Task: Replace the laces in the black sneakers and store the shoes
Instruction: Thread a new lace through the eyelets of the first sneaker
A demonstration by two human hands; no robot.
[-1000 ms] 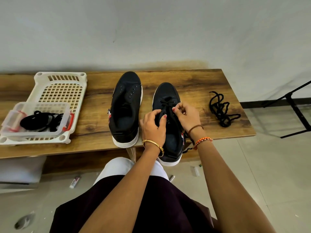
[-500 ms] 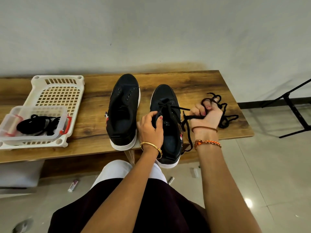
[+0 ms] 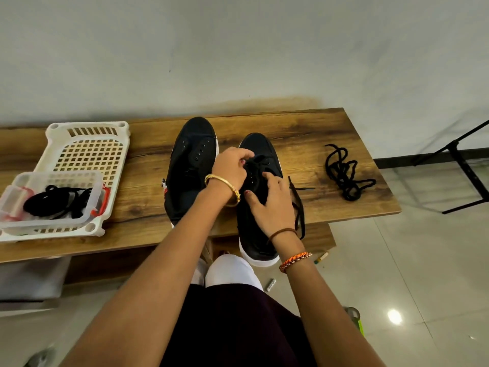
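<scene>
Back from pulling lace rightward, the right hand (image 3: 272,205) is resting flat-fingered on the black canvas sneaker (image 3: 260,197), lying toe-away lengthwise, while the nearer left hand (image 3: 231,168) is pinching its black lace (image 3: 258,161) at the eyelets.

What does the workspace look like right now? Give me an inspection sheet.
Surface: brown wood-grain bench against a grey wall.
Job's things: unlaced black sneaker on the left; partly laced black sneaker beside it, its lace end trailing off to the right; loose tangled black lace near the bench's right end.
Clutter: white perforated plastic basket holding a clear plastic box of black laces.
Hands: left hand pinches the lace at the eyelets; right hand rests spread on the partly laced sneaker.
Cables: nothing seen.
Surroundings: black metal stand on the tiled floor at right; small litter under the bench.
</scene>
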